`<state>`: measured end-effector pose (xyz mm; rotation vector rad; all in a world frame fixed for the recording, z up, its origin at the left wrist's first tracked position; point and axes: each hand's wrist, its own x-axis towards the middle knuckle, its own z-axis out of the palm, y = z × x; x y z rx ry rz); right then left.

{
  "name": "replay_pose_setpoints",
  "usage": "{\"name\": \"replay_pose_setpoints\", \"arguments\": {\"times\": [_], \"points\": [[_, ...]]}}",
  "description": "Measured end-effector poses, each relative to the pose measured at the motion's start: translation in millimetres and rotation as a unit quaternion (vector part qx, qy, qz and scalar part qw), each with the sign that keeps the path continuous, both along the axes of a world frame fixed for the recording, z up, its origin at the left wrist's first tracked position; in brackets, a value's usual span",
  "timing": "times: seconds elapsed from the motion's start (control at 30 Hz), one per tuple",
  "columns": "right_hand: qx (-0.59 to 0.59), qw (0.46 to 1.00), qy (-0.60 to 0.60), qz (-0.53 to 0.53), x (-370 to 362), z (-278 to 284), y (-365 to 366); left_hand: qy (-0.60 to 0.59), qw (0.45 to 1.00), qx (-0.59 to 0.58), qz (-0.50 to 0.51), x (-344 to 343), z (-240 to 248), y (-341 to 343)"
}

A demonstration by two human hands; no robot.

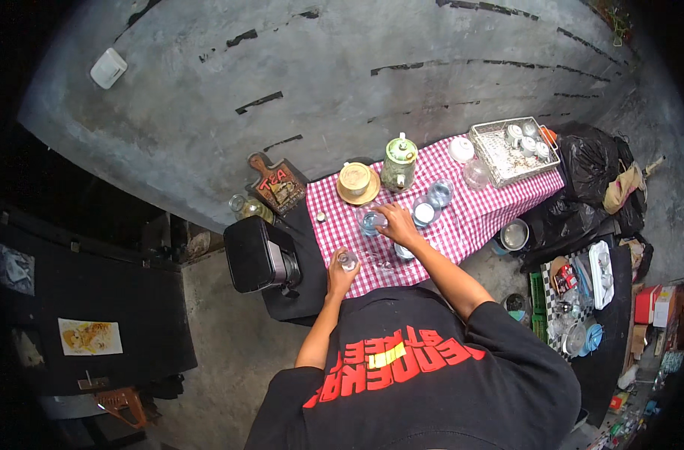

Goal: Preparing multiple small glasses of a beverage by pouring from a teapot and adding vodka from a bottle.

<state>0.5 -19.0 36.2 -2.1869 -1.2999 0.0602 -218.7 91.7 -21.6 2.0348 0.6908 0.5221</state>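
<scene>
My left hand [340, 274] is closed around a small clear glass [348, 259] at the near edge of the red-and-white checked tablecloth [469, 217]. My right hand [396, 224] reaches further onto the cloth, fingers resting on another clear glass [370, 221]. More empty glasses [426, 212] stand just right of that hand. A tall glass jar with a green lid [399, 164] and a tan lidded cup on a saucer [354, 182] stand at the far side of the cloth.
A wire basket [511, 150] with several small jars sits at the right end. A black boxy machine [258, 254] stands left of the cloth, a wooden sign board [276, 185] behind it. Black bags [593, 169], a metal bowl [514, 235] and a cluttered side surface [578, 289] lie right.
</scene>
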Motion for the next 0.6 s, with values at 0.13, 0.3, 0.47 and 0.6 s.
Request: {"name": "replay_pose_setpoints", "arguments": {"times": [0.13, 0.3, 0.47, 0.6], "points": [[0.095, 0.988, 0.106, -0.054, -7.5, -1.3, -7.5, -0.018, 1.0, -0.021, -0.01, -2.1, 6.0, 0.8], [0.214, 0.95, 0.201, -0.11, -6.8, -5.9, -20.2, -0.019, 0.999, 0.021, -0.034, 2.9, 8.8, 4.2], [0.237, 0.934, 0.226, -0.141, -8.3, 10.4, -35.5, 0.009, 0.999, 0.011, -0.037, -8.3, 9.8, 10.4], [0.225, 0.92, 0.254, -0.196, -4.3, 15.7, -56.4, 0.043, 0.998, 0.038, -0.023, -21.0, 37.0, 5.9]]}}
